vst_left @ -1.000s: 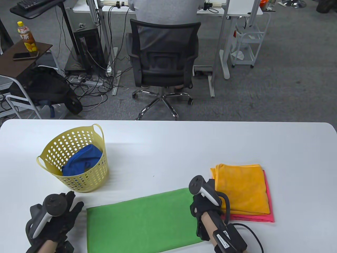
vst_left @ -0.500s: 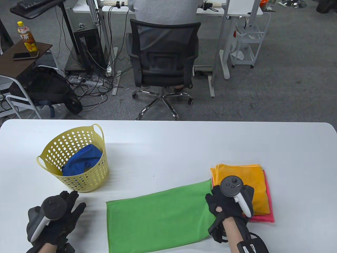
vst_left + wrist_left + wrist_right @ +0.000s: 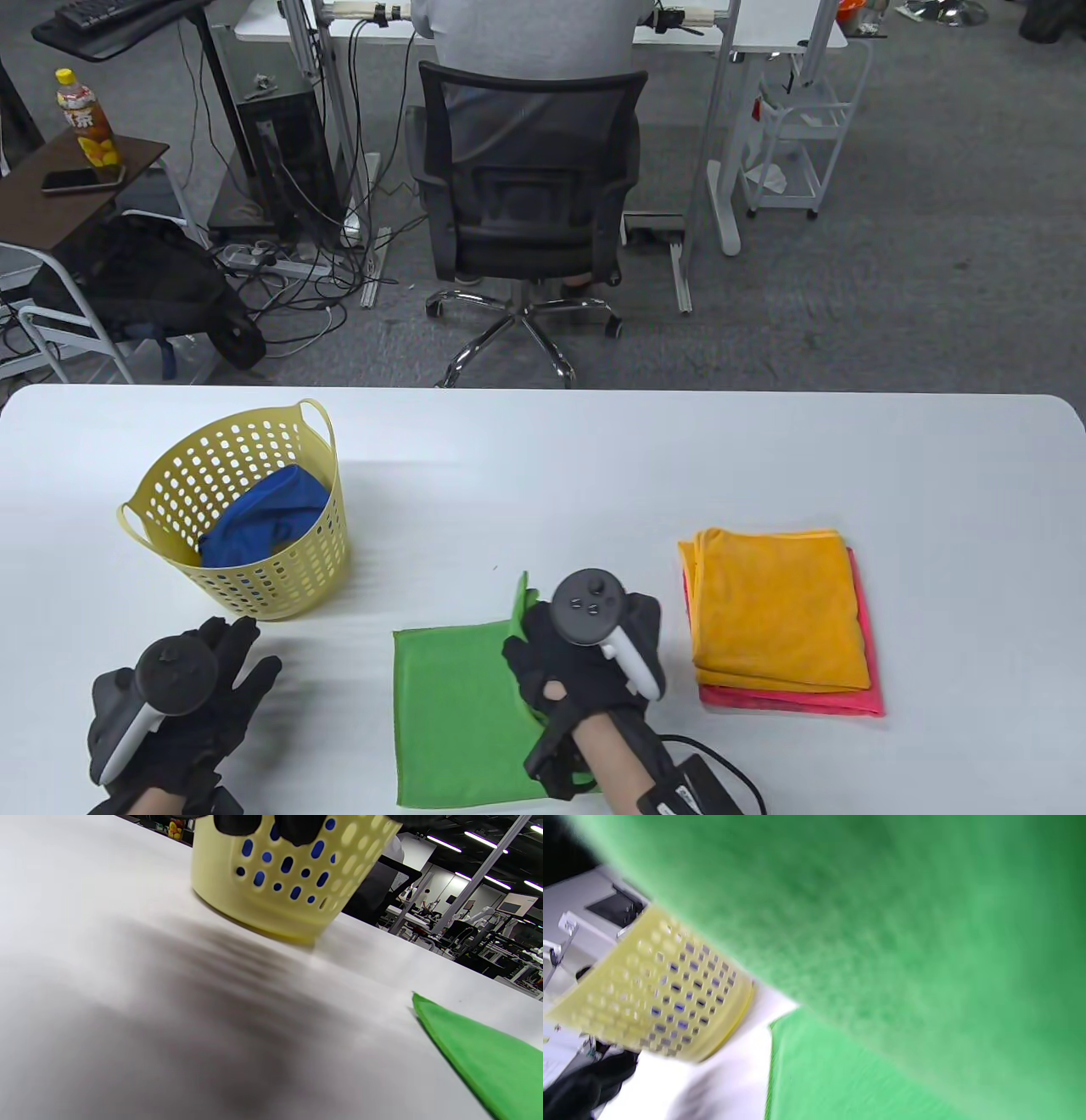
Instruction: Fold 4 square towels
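Note:
A green towel (image 3: pixel 454 713) lies at the table's front centre. My right hand (image 3: pixel 543 654) grips its right end and carries it up and leftward over the rest of the towel; the lifted flap (image 3: pixel 882 921) fills the right wrist view. My left hand (image 3: pixel 225 671) rests flat on the table, left of the towel, fingers spread and empty. A folded orange towel (image 3: pixel 776 603) lies on a folded pink towel (image 3: pixel 793 698) at the right. A blue towel (image 3: pixel 263 518) sits crumpled in the yellow basket (image 3: pixel 318 560).
The basket also shows in the left wrist view (image 3: pixel 292 878), just beyond my left fingertips (image 3: pixel 299 825), with the green towel's corner (image 3: pixel 479 1052) at the right. An office chair (image 3: pixel 526 204) stands beyond the table's far edge.
My right hand first dragged the green towel rightward toward the folded stack. It has now lifted the towel's right end and swung it left over the towel. The left hand hardly moved.

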`<state>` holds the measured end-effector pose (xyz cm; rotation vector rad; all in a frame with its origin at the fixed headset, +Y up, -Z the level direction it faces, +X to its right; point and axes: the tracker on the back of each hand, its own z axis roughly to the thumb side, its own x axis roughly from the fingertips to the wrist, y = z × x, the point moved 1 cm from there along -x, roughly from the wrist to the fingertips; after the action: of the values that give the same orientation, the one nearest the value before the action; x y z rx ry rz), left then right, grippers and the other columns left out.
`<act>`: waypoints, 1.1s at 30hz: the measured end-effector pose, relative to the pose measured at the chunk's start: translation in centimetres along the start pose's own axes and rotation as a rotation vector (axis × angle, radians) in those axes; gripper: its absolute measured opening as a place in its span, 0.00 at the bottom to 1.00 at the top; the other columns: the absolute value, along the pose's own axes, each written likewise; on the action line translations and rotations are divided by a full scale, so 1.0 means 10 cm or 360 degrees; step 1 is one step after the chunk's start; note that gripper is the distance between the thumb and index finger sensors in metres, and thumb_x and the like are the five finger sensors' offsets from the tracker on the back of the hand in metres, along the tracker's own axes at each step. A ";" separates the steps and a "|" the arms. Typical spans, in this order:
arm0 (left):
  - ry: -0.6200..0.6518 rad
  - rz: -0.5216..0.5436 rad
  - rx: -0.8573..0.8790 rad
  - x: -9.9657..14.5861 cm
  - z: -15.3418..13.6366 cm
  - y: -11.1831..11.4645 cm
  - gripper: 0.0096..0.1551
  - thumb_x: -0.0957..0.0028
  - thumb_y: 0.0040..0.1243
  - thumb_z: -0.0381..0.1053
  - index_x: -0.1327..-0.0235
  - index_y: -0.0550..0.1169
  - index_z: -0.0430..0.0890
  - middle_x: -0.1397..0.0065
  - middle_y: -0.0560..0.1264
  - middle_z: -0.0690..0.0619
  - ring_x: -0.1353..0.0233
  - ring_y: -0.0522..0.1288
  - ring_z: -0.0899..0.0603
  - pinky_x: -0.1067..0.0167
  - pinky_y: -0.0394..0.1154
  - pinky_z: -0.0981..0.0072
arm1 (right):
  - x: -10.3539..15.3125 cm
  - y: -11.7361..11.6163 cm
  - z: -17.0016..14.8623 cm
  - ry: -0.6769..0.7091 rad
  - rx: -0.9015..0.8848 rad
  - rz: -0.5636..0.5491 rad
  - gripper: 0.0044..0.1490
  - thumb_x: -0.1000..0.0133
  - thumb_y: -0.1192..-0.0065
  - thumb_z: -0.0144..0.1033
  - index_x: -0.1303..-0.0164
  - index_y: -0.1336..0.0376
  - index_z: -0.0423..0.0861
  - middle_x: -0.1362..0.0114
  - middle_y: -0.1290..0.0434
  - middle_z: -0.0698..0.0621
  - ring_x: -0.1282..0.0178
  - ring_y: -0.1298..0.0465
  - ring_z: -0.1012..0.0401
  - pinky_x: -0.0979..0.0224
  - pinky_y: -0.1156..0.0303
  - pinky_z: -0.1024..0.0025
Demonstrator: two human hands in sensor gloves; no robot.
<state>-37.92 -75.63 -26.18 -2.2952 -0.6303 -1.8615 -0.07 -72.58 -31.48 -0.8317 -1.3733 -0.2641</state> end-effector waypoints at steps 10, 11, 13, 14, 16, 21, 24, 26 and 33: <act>0.0002 -0.0023 0.0005 0.01 0.01 0.00 0.45 0.46 0.43 0.75 0.14 0.60 0.60 0.08 0.52 0.50 0.09 0.49 0.34 0.15 0.47 0.35 | -0.31 -0.92 0.22 -0.0002 0.0192 0.0401 0.36 0.40 0.37 0.42 0.30 0.39 0.31 0.45 0.20 0.35 0.68 0.14 0.62 0.45 0.20 0.52; 0.0006 -0.0028 0.0006 0.01 0.01 0.00 0.45 0.46 0.43 0.75 0.14 0.60 0.60 0.08 0.52 0.50 0.09 0.49 0.34 0.15 0.47 0.35 | -0.29 -0.93 0.22 0.0025 0.0141 0.0450 0.39 0.39 0.38 0.43 0.28 0.41 0.30 0.42 0.21 0.34 0.67 0.13 0.61 0.45 0.20 0.52; 0.0023 -0.0041 0.0004 0.01 0.03 0.01 0.45 0.46 0.43 0.75 0.14 0.60 0.60 0.08 0.52 0.50 0.10 0.50 0.34 0.16 0.47 0.35 | -0.21 -0.88 0.26 0.0118 -0.0062 0.0568 0.40 0.38 0.41 0.43 0.26 0.43 0.28 0.38 0.23 0.31 0.65 0.13 0.59 0.44 0.20 0.50; 0.0028 -0.0043 0.0002 0.01 0.04 0.02 0.45 0.46 0.43 0.75 0.14 0.60 0.60 0.08 0.52 0.50 0.10 0.50 0.34 0.15 0.47 0.35 | -0.19 -0.85 0.28 0.0134 -0.0109 0.0581 0.40 0.38 0.42 0.44 0.26 0.44 0.28 0.37 0.23 0.30 0.64 0.13 0.59 0.44 0.20 0.50; 0.0041 -0.0044 -0.0001 0.02 0.05 0.02 0.45 0.46 0.43 0.75 0.14 0.60 0.60 0.08 0.52 0.50 0.10 0.50 0.34 0.16 0.48 0.35 | -0.07 -0.59 0.34 0.0205 -0.0250 0.0548 0.42 0.38 0.43 0.45 0.24 0.45 0.28 0.36 0.24 0.29 0.63 0.13 0.57 0.44 0.21 0.48; 0.0053 -0.0025 0.0011 0.04 0.06 0.00 0.44 0.46 0.44 0.74 0.15 0.60 0.60 0.09 0.52 0.50 0.10 0.50 0.34 0.16 0.48 0.35 | 0.10 0.24 0.05 0.0031 -0.0102 -0.0010 0.40 0.36 0.45 0.45 0.26 0.40 0.27 0.39 0.22 0.28 0.64 0.14 0.55 0.45 0.22 0.44; 0.0059 -0.0025 0.0014 0.04 0.06 0.00 0.44 0.46 0.43 0.74 0.15 0.61 0.60 0.09 0.52 0.50 0.10 0.50 0.34 0.16 0.48 0.35 | 0.02 0.34 -0.47 -0.0438 0.0254 0.0036 0.37 0.35 0.47 0.42 0.30 0.35 0.26 0.44 0.20 0.28 0.65 0.14 0.55 0.45 0.22 0.44; 0.0067 -0.0031 0.0010 0.04 0.07 0.00 0.43 0.45 0.43 0.73 0.15 0.61 0.60 0.08 0.52 0.50 0.10 0.50 0.34 0.16 0.48 0.35 | -0.04 0.24 -0.73 -0.0611 0.0331 0.0135 0.37 0.35 0.47 0.42 0.30 0.35 0.25 0.44 0.21 0.28 0.64 0.15 0.55 0.44 0.23 0.44; 0.0065 -0.0043 -0.0012 0.04 0.07 0.04 0.43 0.45 0.43 0.73 0.15 0.61 0.60 0.09 0.52 0.50 0.10 0.50 0.34 0.16 0.48 0.35 | -0.18 -0.24 -0.80 -0.0643 0.0707 0.0039 0.39 0.39 0.39 0.42 0.35 0.40 0.23 0.50 0.25 0.35 0.64 0.22 0.59 0.43 0.26 0.42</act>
<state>-37.04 -75.65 -25.88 -2.2582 -0.6529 -1.9204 4.10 -80.08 -32.05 -0.5419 -1.7128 0.2385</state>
